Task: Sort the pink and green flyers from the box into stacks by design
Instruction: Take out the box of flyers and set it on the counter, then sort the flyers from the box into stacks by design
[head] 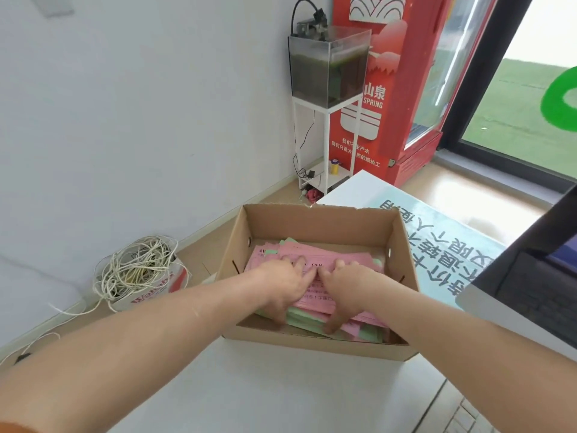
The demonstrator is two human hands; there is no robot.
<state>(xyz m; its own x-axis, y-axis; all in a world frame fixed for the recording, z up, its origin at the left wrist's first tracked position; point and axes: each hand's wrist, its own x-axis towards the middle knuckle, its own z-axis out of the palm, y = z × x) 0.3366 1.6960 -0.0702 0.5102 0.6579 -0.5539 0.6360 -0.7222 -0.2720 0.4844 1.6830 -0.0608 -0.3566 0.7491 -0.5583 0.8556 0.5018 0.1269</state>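
Inside the cardboard box [315,225], left hand [285,289] and right hand [346,290] pinch the pink flyers [340,256] (thumbs tucked beneath), presumably to lift them out.

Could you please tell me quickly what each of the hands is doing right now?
Left hand: grips the flyers in the box.
Right hand: grips the same flyers.

i counted one cardboard box [315,223], one left hand [282,287], one right hand [349,285], pink flyers [343,256] and green flyers [304,318] too overlapped to number, one cord tangle [137,270].
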